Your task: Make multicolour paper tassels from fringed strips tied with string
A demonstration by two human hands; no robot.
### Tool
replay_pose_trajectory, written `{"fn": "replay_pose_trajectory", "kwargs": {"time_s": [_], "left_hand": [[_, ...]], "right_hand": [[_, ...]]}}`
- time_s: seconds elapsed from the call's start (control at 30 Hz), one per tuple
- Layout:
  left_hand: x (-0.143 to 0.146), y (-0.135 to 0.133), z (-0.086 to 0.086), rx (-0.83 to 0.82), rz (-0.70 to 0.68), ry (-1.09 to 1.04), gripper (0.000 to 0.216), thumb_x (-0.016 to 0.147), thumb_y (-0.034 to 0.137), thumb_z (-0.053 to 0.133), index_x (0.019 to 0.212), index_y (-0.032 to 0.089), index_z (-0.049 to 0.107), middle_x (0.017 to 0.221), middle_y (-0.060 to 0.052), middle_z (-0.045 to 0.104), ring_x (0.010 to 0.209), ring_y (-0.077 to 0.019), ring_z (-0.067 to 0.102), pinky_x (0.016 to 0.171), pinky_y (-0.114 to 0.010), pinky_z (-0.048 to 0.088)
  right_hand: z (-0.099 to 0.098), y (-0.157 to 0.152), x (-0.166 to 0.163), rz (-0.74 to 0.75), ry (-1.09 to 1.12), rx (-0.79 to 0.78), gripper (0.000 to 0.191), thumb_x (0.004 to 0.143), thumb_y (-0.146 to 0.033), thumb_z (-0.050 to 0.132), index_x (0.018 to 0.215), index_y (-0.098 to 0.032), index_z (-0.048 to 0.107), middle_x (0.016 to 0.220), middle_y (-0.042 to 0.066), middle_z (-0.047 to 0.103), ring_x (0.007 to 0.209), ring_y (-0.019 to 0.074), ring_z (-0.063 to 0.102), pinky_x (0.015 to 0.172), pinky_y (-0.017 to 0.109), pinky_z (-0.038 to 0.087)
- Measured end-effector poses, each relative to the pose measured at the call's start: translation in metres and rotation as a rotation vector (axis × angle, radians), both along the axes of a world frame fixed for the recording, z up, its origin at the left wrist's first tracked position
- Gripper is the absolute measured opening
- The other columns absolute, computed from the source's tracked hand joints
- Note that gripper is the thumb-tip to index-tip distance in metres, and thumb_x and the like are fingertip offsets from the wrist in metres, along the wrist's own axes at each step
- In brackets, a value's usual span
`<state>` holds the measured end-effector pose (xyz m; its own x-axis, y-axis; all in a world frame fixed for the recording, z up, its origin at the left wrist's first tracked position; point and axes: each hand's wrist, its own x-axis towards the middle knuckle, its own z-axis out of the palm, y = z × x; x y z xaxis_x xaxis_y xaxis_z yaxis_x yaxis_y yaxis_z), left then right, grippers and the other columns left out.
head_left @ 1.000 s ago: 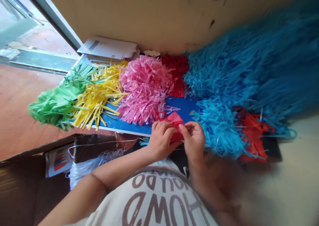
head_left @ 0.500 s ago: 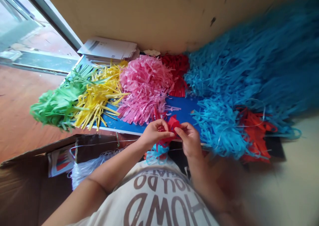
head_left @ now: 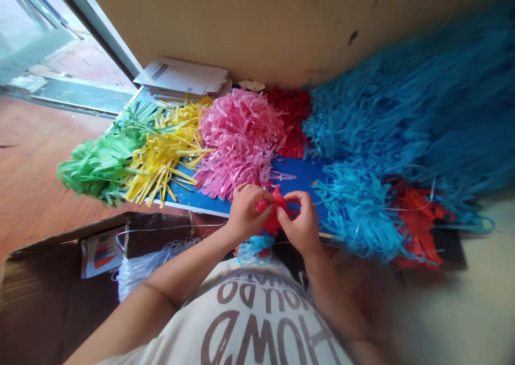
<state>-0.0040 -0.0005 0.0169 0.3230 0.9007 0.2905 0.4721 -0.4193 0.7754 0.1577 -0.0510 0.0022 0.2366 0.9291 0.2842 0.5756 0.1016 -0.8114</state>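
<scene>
Between my two hands is a bunch of red fringed tissue paper [head_left: 272, 223], held close to my body at the table's front edge. My left hand [head_left: 250, 206] pinches it from the left, thumb and forefinger closed. From the right, my right hand [head_left: 300, 221] grips its other side with thumb and bent forefinger. Just below hangs light blue fringed paper [head_left: 255, 247], touching my shirt. Past my hands lies a pile of pink fringed paper [head_left: 241, 134]. My fingers partly cover the red paper.
Yellow [head_left: 169, 150] and green fringed paper [head_left: 100, 161] lie left on the blue table [head_left: 300, 170]. Blue fringe [head_left: 358, 209] and orange-red paper [head_left: 418, 225] fill the right. A paper stack [head_left: 181, 78] is by the wall. A cardboard box [head_left: 36, 284] and white string [head_left: 140, 271] sit lower left.
Both hands stay on the red paper, and my fingers have shifted slightly around it, the left hand turning more over it. The whole view has moved a little, so the table things appear further right.
</scene>
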Motion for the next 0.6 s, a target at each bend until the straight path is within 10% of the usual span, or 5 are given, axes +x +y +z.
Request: {"fn": "replay_pose_trajectory", "kwargs": {"time_s": [0.23, 0.33, 0.6], "left_hand": [[-0.008, -0.030, 0.014, 0.329, 0.129, -0.027, 0.013, 0.088, 0.032, 0.066, 0.096, 0.023, 0.070, 0.099, -0.008, 0.069, 0.096, -0.0238, 0.061, 0.092, -0.041, 0.045], [0.001, -0.047, 0.005, 0.071, -0.201, -0.301, 0.030, 0.096, 0.046, 0.053, 0.095, 0.020, 0.068, 0.090, -0.008, 0.068, 0.084, -0.0200, 0.062, 0.078, -0.033, 0.050], [0.037, -0.008, -0.016, -0.684, -0.075, -0.795, 0.066, 0.075, 0.078, 0.062, 0.100, 0.017, 0.069, 0.094, -0.007, 0.073, 0.094, -0.0257, 0.066, 0.090, -0.039, 0.053]], "right_hand": [[0.010, 0.017, -0.003, -0.119, -0.448, 0.224, 0.018, 0.078, -0.010, 0.058, 0.090, -0.021, 0.065, 0.089, 0.005, 0.073, 0.086, 0.0231, 0.066, 0.090, 0.040, 0.040], [0.019, 0.015, -0.006, -0.113, -0.475, 0.264, 0.019, 0.081, -0.010, 0.058, 0.091, -0.022, 0.067, 0.091, 0.005, 0.073, 0.087, 0.0218, 0.066, 0.092, 0.040, 0.039], [0.013, -0.004, 0.002, -0.021, -0.492, 0.412, 0.016, 0.089, -0.012, 0.058, 0.098, -0.023, 0.065, 0.091, 0.004, 0.073, 0.083, 0.0192, 0.067, 0.089, 0.039, 0.040]]}}
